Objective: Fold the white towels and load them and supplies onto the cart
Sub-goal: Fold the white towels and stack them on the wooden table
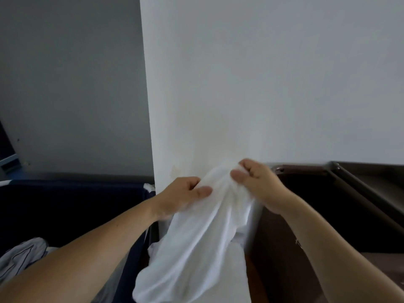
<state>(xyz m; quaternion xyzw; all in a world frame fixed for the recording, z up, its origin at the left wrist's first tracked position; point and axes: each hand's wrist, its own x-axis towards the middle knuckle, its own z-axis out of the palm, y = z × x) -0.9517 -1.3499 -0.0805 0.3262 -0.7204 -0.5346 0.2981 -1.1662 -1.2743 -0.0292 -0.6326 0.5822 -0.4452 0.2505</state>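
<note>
Towel (196,248), white, bunched, held up in front of white wall (262,84), hanging down btwn both arms. Left hand (179,195) pinches its top edge w/ thumb & curled fingers; right hand (255,182) grips the top just beside it, same way. Dark blue bin (65,206) at left w/ striped cloth (21,256) inside; brown cart (328,204) at right.

1. A white wall (273,73) rises directly behind the left hand (181,194) and right hand (260,182), faintly yellow-stained just above them.
2. Left of the left hand, a shadowed grey wall (65,84) sits further back.
3. Light is soft, diffuse.
</note>
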